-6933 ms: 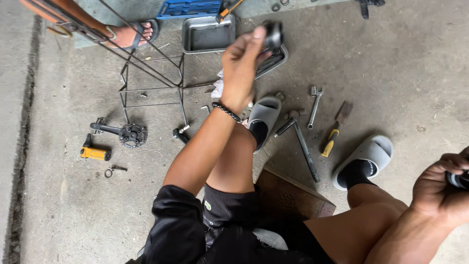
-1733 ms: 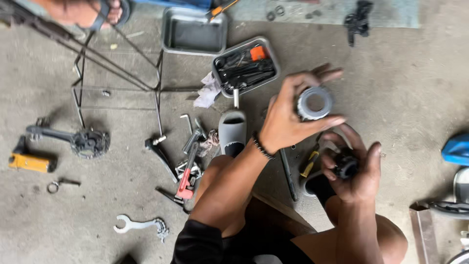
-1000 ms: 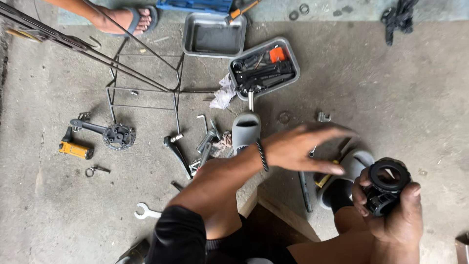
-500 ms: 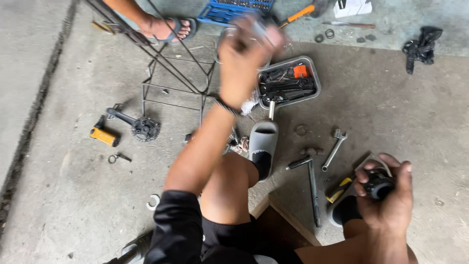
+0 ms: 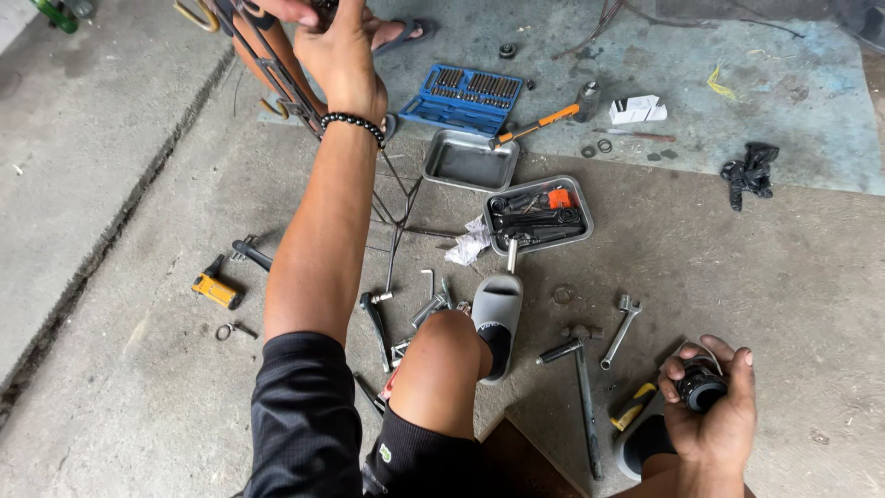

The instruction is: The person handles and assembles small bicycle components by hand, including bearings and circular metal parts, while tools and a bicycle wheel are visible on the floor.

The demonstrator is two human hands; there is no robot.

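Observation:
My left hand (image 5: 339,53), with a black bead bracelet on the wrist, is stretched far forward and up to a thin bicycle frame (image 5: 277,69) at the top edge. Its fingers are closed around a small dark part (image 5: 323,9) that is mostly cut off by the frame edge. Another person's fingers (image 5: 288,9) touch the same spot. My right hand (image 5: 712,420) rests low at the right, near my knee, and grips a black round ring-shaped part (image 5: 701,389).
On the concrete floor lie a blue socket set case (image 5: 461,97), an empty metal tray (image 5: 470,161), a tray of tools (image 5: 539,217), a hammer (image 5: 583,387), a wrench (image 5: 622,318), a yellow tool (image 5: 217,290) and a black rag (image 5: 751,171). Another person's sandalled foot (image 5: 396,37) stands behind the frame.
My left hand has swung from in front of my chest up and forward to the frame. My right hand has kept the black part and stayed low at the right.

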